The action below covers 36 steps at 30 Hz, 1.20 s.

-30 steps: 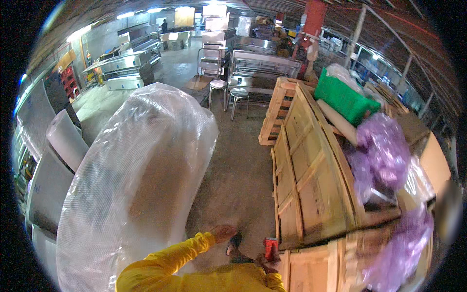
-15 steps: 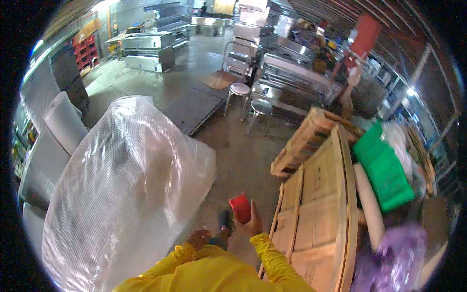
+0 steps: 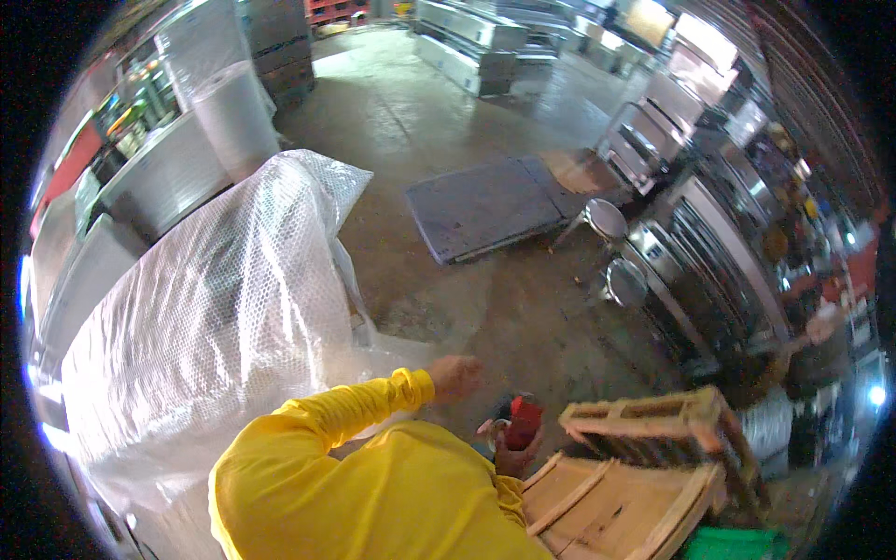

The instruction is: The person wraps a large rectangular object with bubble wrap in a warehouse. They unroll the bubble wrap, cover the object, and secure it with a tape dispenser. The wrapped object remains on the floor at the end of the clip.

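Note:
My right hand (image 3: 515,457) is closed around a red, flat boxy object (image 3: 525,422), held low in front of me just left of the wooden crate. Its exact kind does not show. My left hand (image 3: 456,378) is stretched forward over the floor, to the right of the large bubble-wrapped item (image 3: 215,327). Motion smears its fingers, and I can make out nothing held in it. Clear bubble wrap covers that bulky item, with a loose corner at its upper end and a strip hanging down its right side.
A wooden crate (image 3: 616,504) and a pallet (image 3: 644,411) are at my lower right, beside a green container (image 3: 737,543). Ahead, a dark flat platform (image 3: 485,210) lies on the floor near two metal stools (image 3: 605,219). Stainless-steel units (image 3: 737,261) stand to the right; a bubble-wrap roll (image 3: 233,117) stands upright at left.
The view has swung left. My left arm has risen and reached forward from beside my body. My right hand still grips the red object, now nearer the pallet.

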### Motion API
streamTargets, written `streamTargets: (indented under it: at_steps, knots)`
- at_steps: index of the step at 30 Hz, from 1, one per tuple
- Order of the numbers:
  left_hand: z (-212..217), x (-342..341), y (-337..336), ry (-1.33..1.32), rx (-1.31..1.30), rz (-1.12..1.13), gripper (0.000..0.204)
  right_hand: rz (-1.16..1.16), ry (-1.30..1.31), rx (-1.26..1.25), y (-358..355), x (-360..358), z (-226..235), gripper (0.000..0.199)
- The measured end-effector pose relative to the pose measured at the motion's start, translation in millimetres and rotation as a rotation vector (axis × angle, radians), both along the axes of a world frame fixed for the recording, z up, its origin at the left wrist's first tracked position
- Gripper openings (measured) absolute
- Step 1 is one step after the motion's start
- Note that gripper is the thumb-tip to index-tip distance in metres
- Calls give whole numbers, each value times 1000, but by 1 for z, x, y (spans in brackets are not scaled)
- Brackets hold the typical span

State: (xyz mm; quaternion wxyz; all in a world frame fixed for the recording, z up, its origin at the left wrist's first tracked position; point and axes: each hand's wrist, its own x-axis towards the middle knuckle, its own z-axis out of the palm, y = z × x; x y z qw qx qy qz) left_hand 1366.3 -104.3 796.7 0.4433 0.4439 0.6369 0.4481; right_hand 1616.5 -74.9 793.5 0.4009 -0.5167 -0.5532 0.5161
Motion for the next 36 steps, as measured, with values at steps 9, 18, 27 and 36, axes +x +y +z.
streamTargets:
  at_steps: [9, 18, 27, 36]
  knots:
    - [12, -50, 98, 102, -160, 766, 36, 507, 210, -149, 307, -60, -68, 56]
    - [-2, -33, 84, -11, -417, 1419, 39, 1561, 296, -432, 408, -379, 32, 50]
    - [15, -117, 112, -62, -67, 1921, 40, 1742, 417, -1264, 241, -639, 5, 29]
    - [39, -136, 112, 66, -110, 2316, 34, 1812, 659, -1290, 172, -733, 85, 49]
